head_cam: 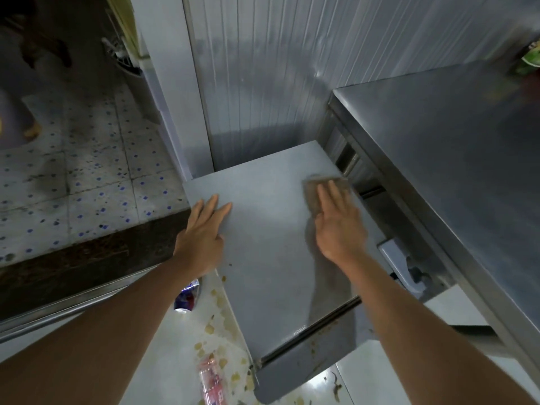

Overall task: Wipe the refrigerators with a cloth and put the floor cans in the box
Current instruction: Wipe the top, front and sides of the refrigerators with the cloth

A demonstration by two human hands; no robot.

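Note:
I look down on the flat grey top of a small refrigerator (268,229). My right hand (339,226) lies flat on a brownish cloth (324,188) near the top's far right edge, pressing it down. My left hand (204,232) rests open on the top's left edge, fingers spread. On the pale floor below the left edge lie a blue and red can (187,296) and a red and white can or bottle (211,381), both on their sides.
A taller stainless steel unit (438,147) stands close on the right. A ribbed metal wall (263,83) rises behind. Stained floor with yellowish scraps (222,340) lies below, and dotted tiles (87,185) spread at the left beyond a dark sill.

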